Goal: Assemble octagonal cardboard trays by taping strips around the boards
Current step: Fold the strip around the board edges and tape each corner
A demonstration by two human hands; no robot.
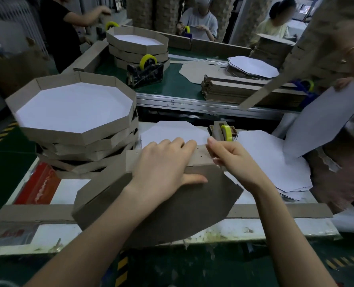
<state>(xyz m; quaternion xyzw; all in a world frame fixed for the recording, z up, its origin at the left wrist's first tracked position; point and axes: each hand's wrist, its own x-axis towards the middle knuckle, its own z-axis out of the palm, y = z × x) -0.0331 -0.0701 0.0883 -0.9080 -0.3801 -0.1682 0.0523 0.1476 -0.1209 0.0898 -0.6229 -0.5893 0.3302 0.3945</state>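
Workshop counter point(68, 191) under me: the brown board point(172, 214) tilts toward me, its strip point(202, 158) running left to right along the far edge. On my left hand point(163, 168) the fingers curl over the strip, clamping it. On my right hand point(234, 162) the fingers pinch its right end, nearer the tape dispenser point(223, 132).

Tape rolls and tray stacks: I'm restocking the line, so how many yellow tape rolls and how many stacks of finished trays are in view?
Yellow tape rolls: 5
Stacks of finished trays: 2
Total: 7
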